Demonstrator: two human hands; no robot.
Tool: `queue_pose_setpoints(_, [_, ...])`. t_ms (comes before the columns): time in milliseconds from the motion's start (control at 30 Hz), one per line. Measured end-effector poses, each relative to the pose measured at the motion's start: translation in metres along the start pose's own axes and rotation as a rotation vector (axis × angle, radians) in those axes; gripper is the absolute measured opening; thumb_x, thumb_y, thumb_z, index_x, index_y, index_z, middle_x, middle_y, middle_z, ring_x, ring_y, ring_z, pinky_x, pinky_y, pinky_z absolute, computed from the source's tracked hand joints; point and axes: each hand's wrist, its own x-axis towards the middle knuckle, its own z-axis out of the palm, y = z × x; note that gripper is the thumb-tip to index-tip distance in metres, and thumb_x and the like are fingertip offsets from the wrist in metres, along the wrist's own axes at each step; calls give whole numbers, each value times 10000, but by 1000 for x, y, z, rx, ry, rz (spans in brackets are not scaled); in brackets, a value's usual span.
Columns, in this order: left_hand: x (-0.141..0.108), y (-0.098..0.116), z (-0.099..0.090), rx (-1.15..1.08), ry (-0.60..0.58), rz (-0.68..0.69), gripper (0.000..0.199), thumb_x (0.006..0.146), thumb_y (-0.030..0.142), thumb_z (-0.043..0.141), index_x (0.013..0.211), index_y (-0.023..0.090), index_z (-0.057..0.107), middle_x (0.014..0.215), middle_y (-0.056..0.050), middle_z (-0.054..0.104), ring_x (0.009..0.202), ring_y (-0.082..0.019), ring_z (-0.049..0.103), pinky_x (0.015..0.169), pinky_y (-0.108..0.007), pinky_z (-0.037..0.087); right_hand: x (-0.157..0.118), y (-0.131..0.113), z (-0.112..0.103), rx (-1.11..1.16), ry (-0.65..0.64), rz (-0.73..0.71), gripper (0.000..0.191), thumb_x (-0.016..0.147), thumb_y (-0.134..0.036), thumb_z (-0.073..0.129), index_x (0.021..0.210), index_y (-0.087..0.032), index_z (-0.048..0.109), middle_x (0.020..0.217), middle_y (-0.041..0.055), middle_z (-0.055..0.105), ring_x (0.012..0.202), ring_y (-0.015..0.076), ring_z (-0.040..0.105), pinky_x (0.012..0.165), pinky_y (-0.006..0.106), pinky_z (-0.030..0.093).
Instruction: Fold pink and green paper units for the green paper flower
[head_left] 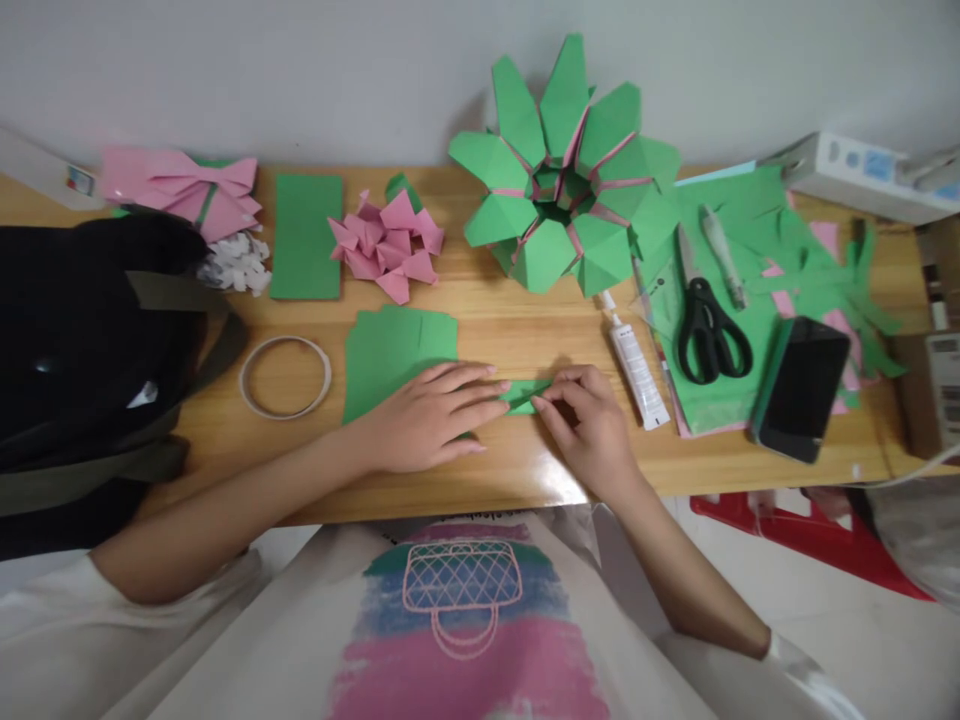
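Near the table's front edge lies a small folded piece of green paper (529, 394). My left hand (431, 415) rests flat with fingers stretched out, its fingertips on the paper's left end. The thumb and forefinger of my right hand (589, 425) pinch the paper's right end. Partly under my left hand are larger green paper sheets (394, 345). Behind, to the right, stands a flower-like ring of folded green paper (544, 245) with pink edges between its petals. A cluster of folded pink paper pieces (390, 245) sits behind my left hand.
On the right are a glue tube (637, 370), black scissors (712, 325), a cutter (724, 255), a phone (802, 385) and green paper scraps (795, 245). Leftward lie a tape roll (244, 378), a green stack (306, 237), a pink bow (206, 190) and a black bag (82, 330).
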Motion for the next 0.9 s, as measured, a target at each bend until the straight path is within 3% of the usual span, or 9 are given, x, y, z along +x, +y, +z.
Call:
queue_pose_setpoints(433, [5,-2,-1,31,8,39,342,939,402,591,1197,191,667,1366,-85,622,1303,-312,496,1078,-458,374,-7,4,-3,41,-14,-103,44,912,-232,608,870,-228,618,907,51,638,864,211,603,768,370,472])
queue_pose_setpoints(900, [6,-5,-4,-71,8,37,388,963,406,540,1244,153,628,1374,-110,616,1323,-313,472,1087,-472,366,0,0,3,2,13,7,68,908,-252,591,850,-222,610,817,44,649,792,220,607,726,359,464])
